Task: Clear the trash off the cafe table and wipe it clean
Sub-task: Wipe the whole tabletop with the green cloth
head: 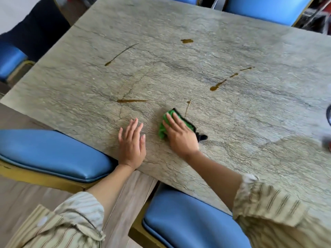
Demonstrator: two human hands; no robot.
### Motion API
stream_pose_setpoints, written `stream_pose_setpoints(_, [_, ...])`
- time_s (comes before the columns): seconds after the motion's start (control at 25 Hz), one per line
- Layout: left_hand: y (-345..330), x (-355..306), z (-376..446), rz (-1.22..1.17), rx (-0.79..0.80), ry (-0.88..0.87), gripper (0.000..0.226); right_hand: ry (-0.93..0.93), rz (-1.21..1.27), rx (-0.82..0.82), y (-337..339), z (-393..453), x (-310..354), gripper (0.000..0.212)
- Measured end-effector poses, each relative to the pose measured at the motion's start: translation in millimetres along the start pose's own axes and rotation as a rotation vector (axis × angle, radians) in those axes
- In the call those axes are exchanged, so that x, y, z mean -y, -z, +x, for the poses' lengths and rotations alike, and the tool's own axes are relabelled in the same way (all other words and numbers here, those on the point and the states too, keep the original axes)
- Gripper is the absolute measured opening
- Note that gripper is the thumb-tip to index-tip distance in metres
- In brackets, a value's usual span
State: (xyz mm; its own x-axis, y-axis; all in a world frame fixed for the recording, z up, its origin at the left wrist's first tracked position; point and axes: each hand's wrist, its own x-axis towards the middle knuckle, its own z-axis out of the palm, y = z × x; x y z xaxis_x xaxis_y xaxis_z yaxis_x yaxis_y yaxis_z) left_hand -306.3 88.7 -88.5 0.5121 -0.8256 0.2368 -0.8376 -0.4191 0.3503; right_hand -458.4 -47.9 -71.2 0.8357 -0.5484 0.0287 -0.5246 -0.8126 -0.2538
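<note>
A grey-green stone table (179, 56) fills the view. Several brown streaks and drops lie on it: a long streak (120, 54) at the left, a blot (186, 41) further back, a broken streak (219, 85) at the right, a short streak (131, 100) and a thin one (187, 107) near the hands. My right hand (180, 135) presses flat, fingers straight, on a folded green cloth (165, 127) with a black edge. My left hand (131, 144) rests flat on the bare table just left of it, fingers spread.
Blue padded chairs stand around the table: one at the near left (53, 154), one at the near edge (188, 224), one at the far left (10, 59), one at the far right (265, 9). A dark blurred object (328, 117) shows at the right edge. Wooden floor lies below.
</note>
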Motion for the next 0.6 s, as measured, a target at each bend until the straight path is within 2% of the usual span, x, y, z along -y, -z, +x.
stream_pose_setpoints(0.08, [1, -1, -1, 0.005, 0.005, 0.002, 0.045, -0.16, 0.035, -0.027, 9, 13, -16, 0.048])
stream_pose_setpoints(0.16, [2, -1, 1, 0.003, 0.016, -0.002, 0.045, -0.196, 0.068, -0.063, 10, 10, -19, 0.045])
stream_pose_setpoints(0.36, [2, -1, 1, -0.06, -0.021, 0.009, 0.044, 0.19, 0.09, 0.006, -12, -56, 30, 0.045])
stream_pose_setpoints(0.48, [3, 0, 1, -0.046, -0.011, -0.002, 0.043, 0.416, 0.121, -0.009, -7, -100, 12, 0.04])
stream_pose_setpoints(0.56, [3, 1, 1, -0.04, 0.003, -0.009, 0.042, 0.464, 0.076, -0.004, 2, -112, -22, 0.041])
stream_pose_setpoints(0.6, [3, 0, 0, -0.035, 0.008, -0.01, 0.042, 0.413, 0.044, -0.01, 7, -109, -40, 0.042])
